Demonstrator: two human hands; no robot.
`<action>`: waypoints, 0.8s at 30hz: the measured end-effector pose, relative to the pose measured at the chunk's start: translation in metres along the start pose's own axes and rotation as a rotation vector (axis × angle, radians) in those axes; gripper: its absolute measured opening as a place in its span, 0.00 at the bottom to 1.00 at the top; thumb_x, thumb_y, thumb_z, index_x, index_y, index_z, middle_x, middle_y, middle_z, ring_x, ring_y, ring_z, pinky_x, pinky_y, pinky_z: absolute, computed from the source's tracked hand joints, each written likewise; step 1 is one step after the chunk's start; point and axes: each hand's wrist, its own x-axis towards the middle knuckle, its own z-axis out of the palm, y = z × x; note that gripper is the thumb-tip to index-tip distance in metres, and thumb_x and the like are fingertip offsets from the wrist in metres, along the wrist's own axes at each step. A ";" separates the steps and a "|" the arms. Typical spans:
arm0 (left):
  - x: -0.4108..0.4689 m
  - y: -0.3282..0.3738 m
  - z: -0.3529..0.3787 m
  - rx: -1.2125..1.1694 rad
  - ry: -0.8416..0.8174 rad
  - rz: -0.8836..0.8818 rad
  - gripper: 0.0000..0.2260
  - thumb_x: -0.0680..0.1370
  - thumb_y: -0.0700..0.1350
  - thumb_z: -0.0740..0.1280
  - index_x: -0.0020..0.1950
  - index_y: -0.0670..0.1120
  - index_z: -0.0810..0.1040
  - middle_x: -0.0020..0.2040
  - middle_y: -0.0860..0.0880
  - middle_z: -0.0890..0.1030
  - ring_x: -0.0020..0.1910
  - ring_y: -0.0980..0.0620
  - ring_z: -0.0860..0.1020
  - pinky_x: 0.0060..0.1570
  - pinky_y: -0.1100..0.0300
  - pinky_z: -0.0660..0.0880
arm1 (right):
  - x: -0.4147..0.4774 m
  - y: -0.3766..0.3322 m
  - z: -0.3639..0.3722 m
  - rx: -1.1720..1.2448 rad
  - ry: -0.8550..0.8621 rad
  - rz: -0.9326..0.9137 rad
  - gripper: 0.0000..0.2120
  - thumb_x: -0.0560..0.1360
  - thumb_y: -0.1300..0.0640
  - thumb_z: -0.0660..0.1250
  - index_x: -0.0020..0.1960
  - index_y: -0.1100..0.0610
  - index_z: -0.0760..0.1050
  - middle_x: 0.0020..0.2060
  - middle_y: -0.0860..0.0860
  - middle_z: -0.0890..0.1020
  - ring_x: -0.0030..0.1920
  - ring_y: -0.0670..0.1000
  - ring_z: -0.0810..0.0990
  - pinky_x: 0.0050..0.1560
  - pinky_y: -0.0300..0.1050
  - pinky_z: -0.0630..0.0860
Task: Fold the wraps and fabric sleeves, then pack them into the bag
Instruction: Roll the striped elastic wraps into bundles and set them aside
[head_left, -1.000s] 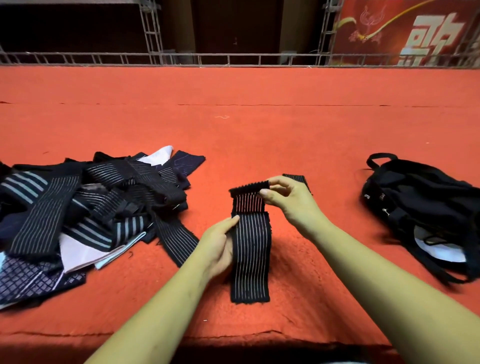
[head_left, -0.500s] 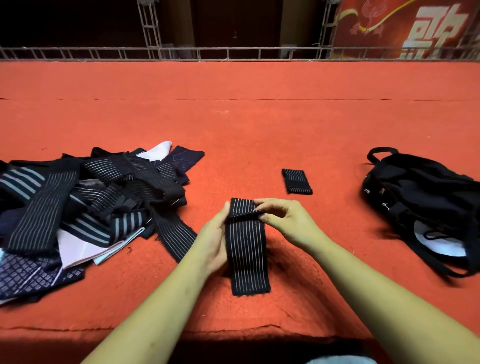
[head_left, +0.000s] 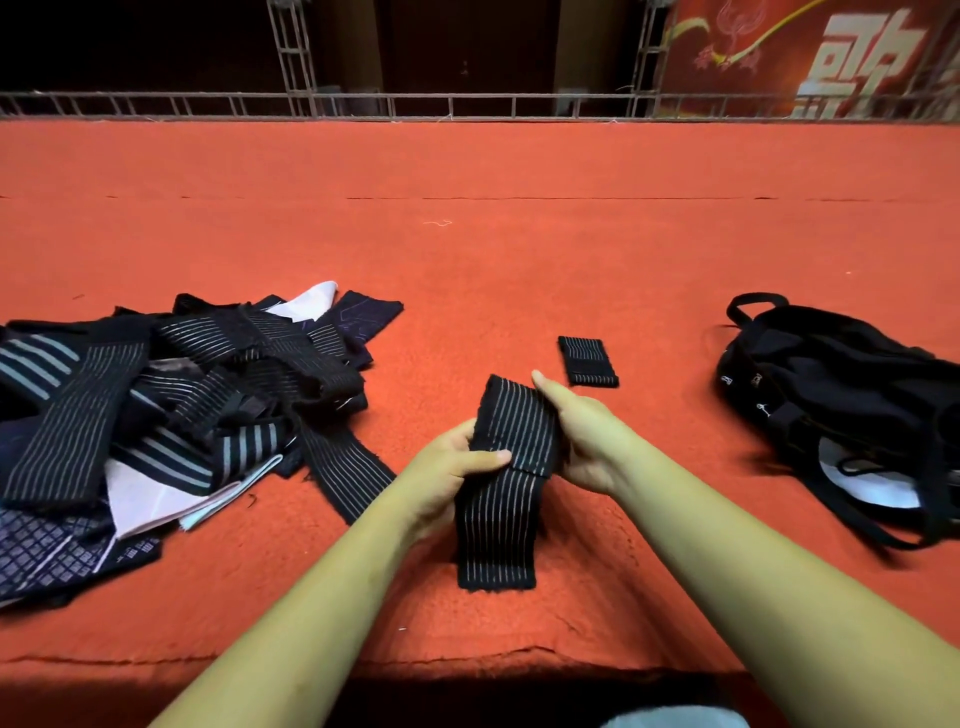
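"What is everything lying on?"

"A big red carpet. A thin line runs across it, far back."

"What is in the middle?"

"A small folded wrap. It is black with thin stripes and lies flat."

"What is left of the folded wrap?"

"A messy pile of dark striped wraps and sleeves, with some white cloth in it. It is well apart from the folded wrap."

"And right of it?"

"A black bag with straps, also well apart."

"Anything else?"

"A long striped wrap is near the folded wrap, on the close side. Its low end rests on the carpet. Far behind the folded wrap lies a tiny thread."
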 end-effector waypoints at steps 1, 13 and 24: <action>0.000 -0.002 0.002 0.040 -0.005 -0.013 0.21 0.70 0.37 0.69 0.63 0.40 0.75 0.53 0.42 0.81 0.50 0.46 0.81 0.52 0.55 0.78 | 0.002 0.000 0.003 0.018 0.041 -0.044 0.17 0.80 0.49 0.65 0.55 0.64 0.78 0.42 0.57 0.83 0.41 0.55 0.83 0.47 0.51 0.81; -0.004 -0.015 0.011 0.008 0.097 -0.203 0.13 0.81 0.45 0.64 0.60 0.38 0.79 0.52 0.41 0.84 0.47 0.49 0.83 0.49 0.57 0.80 | 0.008 -0.008 0.014 -0.131 0.282 -0.569 0.04 0.79 0.58 0.67 0.46 0.57 0.77 0.40 0.52 0.81 0.41 0.49 0.80 0.44 0.47 0.78; 0.012 0.002 0.009 -0.406 0.335 -0.250 0.19 0.85 0.49 0.54 0.55 0.37 0.78 0.44 0.41 0.85 0.42 0.45 0.84 0.50 0.50 0.78 | -0.002 0.002 0.005 -0.147 0.033 -0.711 0.08 0.78 0.62 0.67 0.45 0.50 0.78 0.38 0.47 0.79 0.40 0.44 0.76 0.42 0.39 0.72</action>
